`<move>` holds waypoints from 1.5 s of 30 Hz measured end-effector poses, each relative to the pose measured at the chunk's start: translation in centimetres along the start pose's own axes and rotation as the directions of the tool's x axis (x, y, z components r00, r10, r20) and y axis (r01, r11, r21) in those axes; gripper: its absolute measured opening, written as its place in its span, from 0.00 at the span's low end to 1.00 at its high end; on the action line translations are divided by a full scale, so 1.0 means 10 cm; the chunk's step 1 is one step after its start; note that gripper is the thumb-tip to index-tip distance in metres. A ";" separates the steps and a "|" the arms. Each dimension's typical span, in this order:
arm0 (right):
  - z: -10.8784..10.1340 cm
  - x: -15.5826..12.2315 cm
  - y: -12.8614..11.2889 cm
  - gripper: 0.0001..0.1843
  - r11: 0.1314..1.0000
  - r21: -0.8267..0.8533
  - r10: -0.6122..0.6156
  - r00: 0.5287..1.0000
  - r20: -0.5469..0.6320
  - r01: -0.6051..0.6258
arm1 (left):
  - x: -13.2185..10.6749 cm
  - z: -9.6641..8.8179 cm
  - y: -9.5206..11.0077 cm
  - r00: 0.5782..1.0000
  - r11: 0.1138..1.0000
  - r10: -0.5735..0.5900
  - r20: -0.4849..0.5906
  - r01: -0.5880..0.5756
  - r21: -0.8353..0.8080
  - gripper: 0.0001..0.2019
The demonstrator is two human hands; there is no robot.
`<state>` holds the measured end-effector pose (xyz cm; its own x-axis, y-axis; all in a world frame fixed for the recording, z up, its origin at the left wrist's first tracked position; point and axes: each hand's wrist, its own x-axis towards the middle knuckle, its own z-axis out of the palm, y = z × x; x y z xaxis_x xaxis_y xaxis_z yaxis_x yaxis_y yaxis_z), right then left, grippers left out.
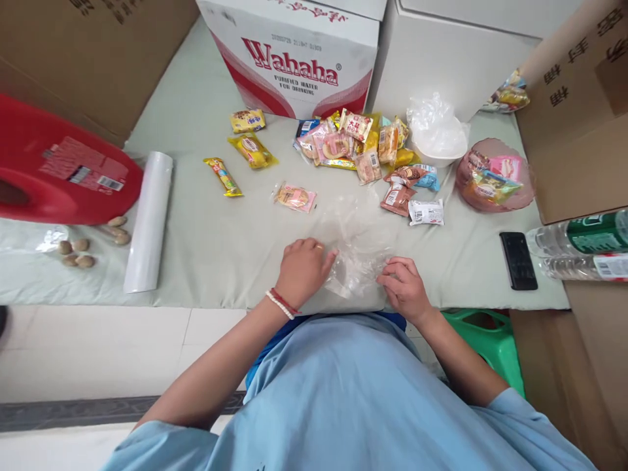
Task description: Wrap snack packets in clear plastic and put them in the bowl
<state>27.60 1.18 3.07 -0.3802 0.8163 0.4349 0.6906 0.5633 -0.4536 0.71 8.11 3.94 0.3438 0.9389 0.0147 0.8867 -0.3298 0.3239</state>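
A crumpled clear plastic bag (357, 258) lies near the front edge of the table, between my two hands. My left hand (303, 269) rests palm down on the cloth left of it, fingers lying out and the thumb apart, its tip at the bag's left edge. At the bag's right edge my right hand (403, 288) has its fingers curled in and pinching the plastic. Beyond the bag is a packaged round biscuit (294, 197). Farther back, a pile of wrapped snacks (338, 142) spreads toward the right.
Left stand a red jug (63, 157), a white roll (150, 222) and several brown nuts (81, 245). On the right are a pink bowl (530, 186) with snacks, a phone (519, 260) and water bottles (554, 241). A Wahaha carton (294, 65) and white bowl (436, 157) stand behind.
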 end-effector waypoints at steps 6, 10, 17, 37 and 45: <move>-0.25 -0.37 0.11 0.15 0.991 -0.033 0.131 0.991 0.011 -0.131 | -0.15 0.01 -0.19 0.983 0.930 -0.182 -0.003 0.171 -0.324 0.25; -0.31 -0.32 0.11 0.16 0.994 -0.083 0.077 0.997 0.017 -0.075 | -0.02 -0.06 0.18 0.951 0.726 -0.227 0.211 0.309 -0.615 0.28; -0.19 0.10 -0.08 0.14 0.970 -0.173 -0.108 0.943 0.315 0.169 | 0.44 -0.08 0.85 0.946 0.662 -0.064 0.317 0.278 -0.696 0.27; -0.20 -0.20 0.27 0.18 0.992 -0.118 0.002 0.955 0.298 0.035 | -0.16 -0.11 -0.42 0.700 0.018 -0.629 0.337 0.446 -0.895 0.15; -0.06 0.06 0.05 0.19 0.851 0.160 0.488 0.866 0.110 -0.500 | -0.19 -0.03 -0.36 0.761 0.082 -0.582 0.288 0.407 -0.910 0.18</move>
<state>28.09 1.83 3.62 -0.0595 0.9958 0.0700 0.6798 0.0918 -0.7277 -3.25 7.55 3.00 -0.1659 0.8777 -0.4495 -0.0680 0.4446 0.8932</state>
